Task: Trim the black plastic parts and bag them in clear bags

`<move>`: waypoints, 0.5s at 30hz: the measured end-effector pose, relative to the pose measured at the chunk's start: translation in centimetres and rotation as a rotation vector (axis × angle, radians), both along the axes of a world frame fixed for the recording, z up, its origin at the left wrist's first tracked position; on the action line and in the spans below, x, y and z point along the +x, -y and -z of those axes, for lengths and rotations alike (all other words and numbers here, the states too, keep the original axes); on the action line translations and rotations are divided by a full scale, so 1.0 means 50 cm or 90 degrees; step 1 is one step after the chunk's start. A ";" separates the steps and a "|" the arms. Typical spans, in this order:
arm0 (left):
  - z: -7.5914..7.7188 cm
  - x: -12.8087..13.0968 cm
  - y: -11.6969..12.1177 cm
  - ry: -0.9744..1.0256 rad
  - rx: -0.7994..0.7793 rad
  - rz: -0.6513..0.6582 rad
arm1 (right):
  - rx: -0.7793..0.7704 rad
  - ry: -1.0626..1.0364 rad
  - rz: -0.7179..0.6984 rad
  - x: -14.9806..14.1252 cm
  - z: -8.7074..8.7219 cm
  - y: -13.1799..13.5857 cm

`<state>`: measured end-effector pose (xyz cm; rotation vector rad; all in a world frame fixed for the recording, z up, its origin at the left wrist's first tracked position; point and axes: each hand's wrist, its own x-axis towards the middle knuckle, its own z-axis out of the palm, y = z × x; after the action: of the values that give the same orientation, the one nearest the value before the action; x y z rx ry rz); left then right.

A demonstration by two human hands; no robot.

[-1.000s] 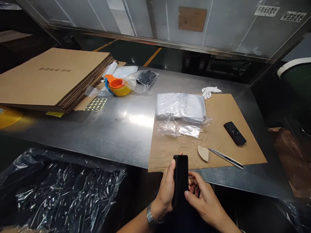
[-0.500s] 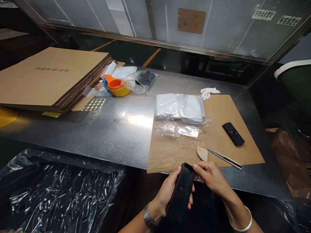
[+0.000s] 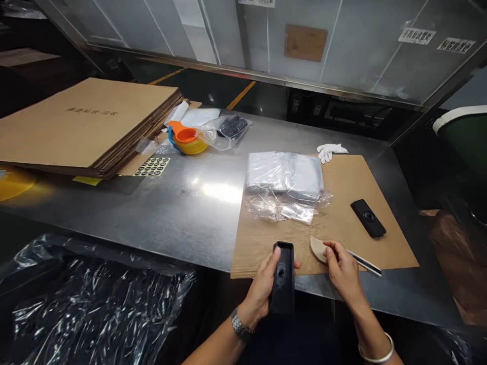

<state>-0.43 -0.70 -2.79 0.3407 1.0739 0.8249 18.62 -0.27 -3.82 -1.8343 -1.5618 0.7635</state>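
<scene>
My left hand (image 3: 266, 284) grips a long black plastic shell (image 3: 283, 276) upright at the near edge of the brown cardboard sheet (image 3: 342, 203); its hollow inner side with a small hole faces me. Off the shell, my right hand (image 3: 342, 268) reaches to the sheet, its fingertips closing on a tan wedge-shaped scraper (image 3: 316, 247). A thin metal blade (image 3: 365, 262) lies just right of that hand. A second black part (image 3: 368, 218) with a round hole rests further right on the sheet.
A pile of clear plastic bags (image 3: 284, 177) sits at the sheet's far left. White gloves (image 3: 330, 150), orange and yellow tape rolls (image 3: 187, 139), a sticker sheet (image 3: 151, 166) and stacked cardboard (image 3: 87, 124) are on the steel table (image 3: 182, 203). Black plastic sheeting (image 3: 95, 304) lies below left.
My right hand let go of the black shell and moved right to the tan scraper. My left hand turned the shell upright, hollow side toward me.
</scene>
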 end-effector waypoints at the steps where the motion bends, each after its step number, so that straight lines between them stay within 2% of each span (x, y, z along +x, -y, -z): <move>1: 0.006 0.004 -0.010 -0.072 0.072 -0.008 | 0.021 0.027 -0.003 0.004 0.001 -0.009; 4: 0.024 0.021 -0.044 -0.215 0.249 -0.026 | 0.079 0.089 -0.045 0.005 0.010 -0.051; 9: 0.052 0.039 -0.082 -0.345 0.350 -0.048 | 0.137 0.181 -0.171 -0.024 0.028 -0.142; 15: 0.093 0.025 -0.081 -0.702 0.522 0.022 | 0.146 0.292 -0.270 -0.052 0.042 -0.205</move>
<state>0.81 3.35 -7.42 1.6369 1.6719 1.0376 16.01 9.96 -5.93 -1.5970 -2.2751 0.3208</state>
